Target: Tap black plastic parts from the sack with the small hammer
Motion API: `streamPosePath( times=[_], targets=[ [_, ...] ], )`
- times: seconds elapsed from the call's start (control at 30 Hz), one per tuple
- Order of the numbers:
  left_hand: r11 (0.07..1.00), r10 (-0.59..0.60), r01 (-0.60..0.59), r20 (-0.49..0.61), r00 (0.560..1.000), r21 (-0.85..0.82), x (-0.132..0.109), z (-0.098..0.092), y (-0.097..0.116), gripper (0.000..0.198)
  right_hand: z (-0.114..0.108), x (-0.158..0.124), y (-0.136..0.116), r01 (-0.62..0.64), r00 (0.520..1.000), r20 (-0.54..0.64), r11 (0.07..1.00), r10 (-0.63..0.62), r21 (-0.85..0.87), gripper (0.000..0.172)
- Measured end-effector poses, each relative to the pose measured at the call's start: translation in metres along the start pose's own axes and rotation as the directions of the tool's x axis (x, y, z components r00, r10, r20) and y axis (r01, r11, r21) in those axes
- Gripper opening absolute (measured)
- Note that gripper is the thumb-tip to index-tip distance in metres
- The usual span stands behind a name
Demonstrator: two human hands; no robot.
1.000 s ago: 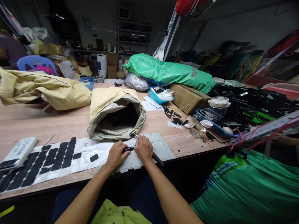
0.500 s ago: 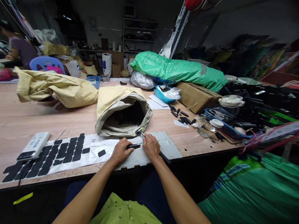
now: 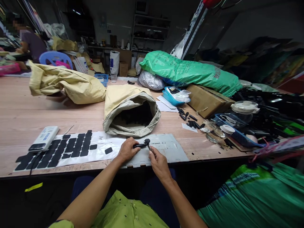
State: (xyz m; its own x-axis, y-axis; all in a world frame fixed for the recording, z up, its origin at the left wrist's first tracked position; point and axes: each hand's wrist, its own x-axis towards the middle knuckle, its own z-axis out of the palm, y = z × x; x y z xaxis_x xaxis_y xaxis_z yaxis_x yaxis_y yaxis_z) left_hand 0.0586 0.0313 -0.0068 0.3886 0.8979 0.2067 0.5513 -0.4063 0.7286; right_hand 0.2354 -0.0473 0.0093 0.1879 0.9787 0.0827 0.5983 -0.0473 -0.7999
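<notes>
My left hand [image 3: 128,150] is closed on a small black part [image 3: 140,146] above the grey board [image 3: 174,147]. My right hand [image 3: 159,161] grips a small hammer [image 3: 147,142] by its handle, and the hammer's head is at the right end of the black part. Whether they touch I cannot tell. Just behind lies an open sack [image 3: 128,91], its mouth facing me, with dark contents. Left of my hands a white sheet [image 3: 99,153] bears rows of black rounded pads [image 3: 73,147].
A white device [image 3: 45,138] lies on the pads. Another sack [image 3: 71,85] lies at the back left. Loose black parts [image 3: 191,122], a cardboard box [image 3: 206,99], a green sack [image 3: 190,71] and a blue tray [image 3: 234,131] are at the right. A person [image 3: 32,44] sits far left.
My right hand has turned and the hammer's head has swung down from near the sack's mouth to the black part. The whole view has shifted, so the table things appear further right.
</notes>
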Motion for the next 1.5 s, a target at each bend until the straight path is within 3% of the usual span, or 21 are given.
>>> streamPosePath(
  times=[0.13, 0.33, 0.83, 1.03, 1.13, 1.3, 1.37, 1.5],
  targets=[
    [1.0, 0.0, 0.0, -0.006, 1.0, -0.003, 0.0, 0.0, 0.0, 0.013, -0.002, -0.002, -0.007, -0.033, 0.999, -0.004, 0.999, 0.033, 0.008, 0.048],
    [1.0, -0.015, 0.015, -0.008, 1.0, -0.013, 0.0, -0.001, 0.002, 0.012, -0.004, -0.004, -0.02, 0.028, 1.0, -0.003, 0.999, -0.028, -0.018, 0.046],
    [0.998, -0.062, 0.062, -0.002, 0.998, -0.03, 0.0, -0.001, 0.003, 0.011, 0.005, -0.003, -0.018, 0.063, 0.998, 0.001, 0.992, -0.063, -0.106, 0.045],
    [0.999, -0.049, 0.049, -0.015, 0.999, -0.015, 0.0, 0.0, 0.002, 0.005, 0.012, -0.008, -0.019, 0.095, 0.991, 0.106, 0.991, -0.085, -0.097, 0.043],
    [0.998, -0.056, 0.056, -0.016, 0.998, -0.013, 0.0, 0.0, 0.003, 0.006, 0.009, 0.002, -0.014, 0.08, 0.995, 0.067, 0.991, -0.072, -0.111, 0.041],
    [0.998, -0.058, 0.058, -0.016, 0.998, 0.002, 0.0, 0.0, 0.002, 0.01, -0.004, 0.046, 0.004, 0.053, 0.988, -0.116, 0.94, -0.098, -0.336, 0.034],
    [0.998, -0.06, 0.06, -0.018, 0.998, 0.005, 0.0, 0.001, 0.001, 0.01, -0.005, 0.061, 0.013, 0.019, 0.985, -0.144, 0.889, -0.095, -0.457, 0.034],
    [0.998, -0.06, 0.06, -0.013, 0.998, -0.002, -0.001, 0.0, 0.002, 0.011, 0.001, 0.073, 0.029, 0.071, 0.965, -0.15, 0.769, -0.213, -0.635, 0.032]
  ],
)
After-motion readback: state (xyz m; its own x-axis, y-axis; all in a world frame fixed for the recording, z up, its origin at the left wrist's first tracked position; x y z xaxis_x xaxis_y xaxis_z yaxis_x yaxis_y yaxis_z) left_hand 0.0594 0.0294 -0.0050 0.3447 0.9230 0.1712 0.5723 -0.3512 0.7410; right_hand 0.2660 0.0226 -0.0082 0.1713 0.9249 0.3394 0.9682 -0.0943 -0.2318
